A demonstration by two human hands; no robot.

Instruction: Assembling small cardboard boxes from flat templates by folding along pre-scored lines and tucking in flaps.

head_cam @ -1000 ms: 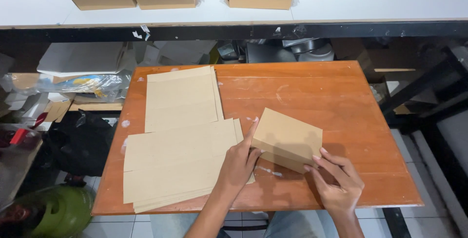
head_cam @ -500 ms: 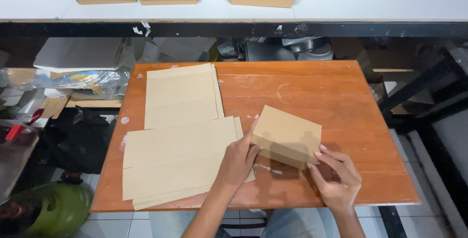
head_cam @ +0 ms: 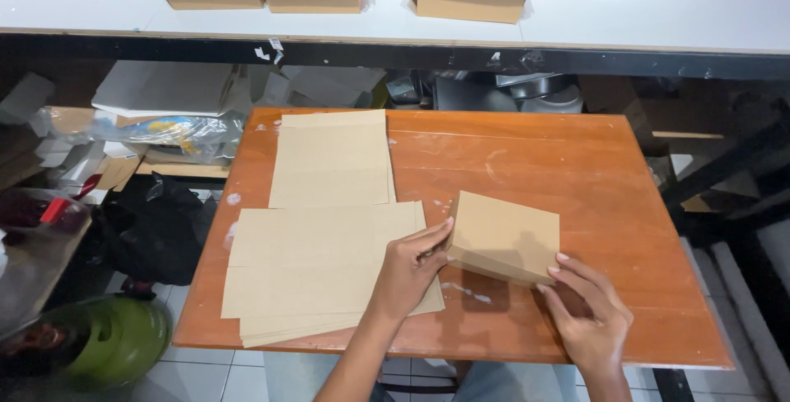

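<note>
Now, one wooden surface carries two stacks of flat brown sheets and one folded brown box, tilted at its near right, gripped by left hand and right hand fingers, lower than half a second ago.

We see an orange wooden table, a white shelf at twelve o'clock, pale floor tiles at seven.
</note>
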